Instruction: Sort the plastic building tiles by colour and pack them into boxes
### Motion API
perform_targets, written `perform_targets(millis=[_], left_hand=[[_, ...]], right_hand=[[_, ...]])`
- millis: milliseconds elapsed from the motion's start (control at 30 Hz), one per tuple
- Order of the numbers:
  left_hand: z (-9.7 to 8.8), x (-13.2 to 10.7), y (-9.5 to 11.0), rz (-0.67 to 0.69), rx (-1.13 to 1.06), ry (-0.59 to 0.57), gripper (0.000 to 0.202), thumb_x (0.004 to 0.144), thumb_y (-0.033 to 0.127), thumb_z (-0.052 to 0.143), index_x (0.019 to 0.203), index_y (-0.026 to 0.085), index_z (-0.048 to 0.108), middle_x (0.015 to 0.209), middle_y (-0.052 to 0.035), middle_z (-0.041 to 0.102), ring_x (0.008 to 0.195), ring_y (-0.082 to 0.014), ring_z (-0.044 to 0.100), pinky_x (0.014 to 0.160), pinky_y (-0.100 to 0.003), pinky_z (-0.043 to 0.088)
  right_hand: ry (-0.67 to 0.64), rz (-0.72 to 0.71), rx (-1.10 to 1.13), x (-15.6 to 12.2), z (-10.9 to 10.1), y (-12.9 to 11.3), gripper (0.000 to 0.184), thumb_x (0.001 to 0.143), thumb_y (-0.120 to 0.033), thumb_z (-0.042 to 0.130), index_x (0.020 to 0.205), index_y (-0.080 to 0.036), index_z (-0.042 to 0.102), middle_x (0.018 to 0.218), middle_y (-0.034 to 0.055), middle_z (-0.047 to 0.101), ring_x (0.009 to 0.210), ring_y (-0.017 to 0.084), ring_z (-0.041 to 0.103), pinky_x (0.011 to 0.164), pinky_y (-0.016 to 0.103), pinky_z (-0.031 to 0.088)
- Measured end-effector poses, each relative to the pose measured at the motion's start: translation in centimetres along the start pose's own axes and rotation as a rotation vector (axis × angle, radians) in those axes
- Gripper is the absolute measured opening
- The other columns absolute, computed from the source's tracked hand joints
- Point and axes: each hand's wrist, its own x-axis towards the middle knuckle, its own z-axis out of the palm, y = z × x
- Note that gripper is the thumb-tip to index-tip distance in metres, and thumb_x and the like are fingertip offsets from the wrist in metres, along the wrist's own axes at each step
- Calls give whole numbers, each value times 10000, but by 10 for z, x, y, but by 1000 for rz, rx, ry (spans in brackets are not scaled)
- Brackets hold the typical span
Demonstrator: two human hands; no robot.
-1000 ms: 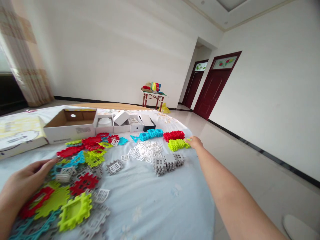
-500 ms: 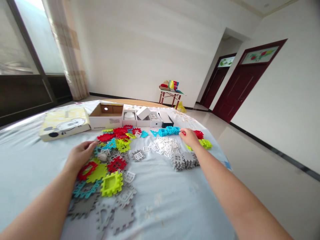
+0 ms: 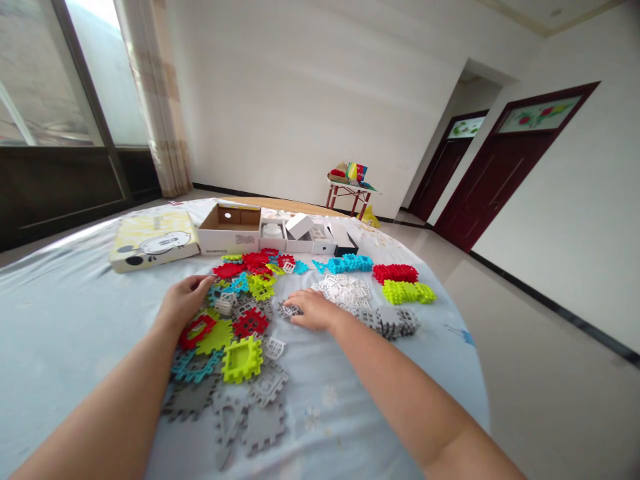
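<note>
On the blue-clothed tabletop (image 3: 75,320), the person's right hand (image 3: 313,310) lies palm down over a small grey grid piece (image 3: 289,310); I cannot tell whether it grips. The left hand (image 3: 184,301) rests loosely open, fingertips touching a heap of coloured interlocking tiles (image 3: 240,333). A red stack (image 3: 395,273) and a green stack (image 3: 407,292) sit well to the right.

The right hand (image 3: 313,310) hides part of a white grid piece (image 3: 289,309); the open box (image 3: 227,238) has unreadably small lettering.

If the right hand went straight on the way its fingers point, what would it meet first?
The right hand points left, fingertips at a small grey window piece. Past that, probably the red toothed tile; depth is unclear.
</note>
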Motion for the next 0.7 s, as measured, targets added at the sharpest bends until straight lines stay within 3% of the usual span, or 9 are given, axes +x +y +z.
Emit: perform_targets(millis=[167,333,533,700], left_hand=[[0,0,-1,7,2,-11,522,761,549,422,1022,148,629,871,-51,673,813,-177,577,682,-233,396],[1,1,-3,18,-8,-10,515,759,540,427,1014,142,632,859,-42,677,806,-172,580,671,-220,397],[0,-2,-2,5,-7,-4,523,756,548,432,1020,143,633,867,-48,680,816,-176,582,675,-218,402],[-2,-1,0,11,7,-15,518,765,538,429,1040,147,631,894,-57,678,837,-181,587,701,-228,405]], right_hand=[[55,-60,156,-8,-2,-1,215,813,-264,544,998,-208,639,1061,45,649,1015,183,565,887,293,397],[85,34,290,-12,-8,-5,303,904,-346,376,1006,-221,633,931,7,678,855,149,610,741,238,438],[194,213,143,-10,-4,5,303,868,-316,439,1109,-203,583,1024,67,654,955,189,589,815,286,422],[211,187,35,-12,3,1,442,748,-414,605,1134,-207,552,1096,88,607,1027,228,540,878,334,395]])
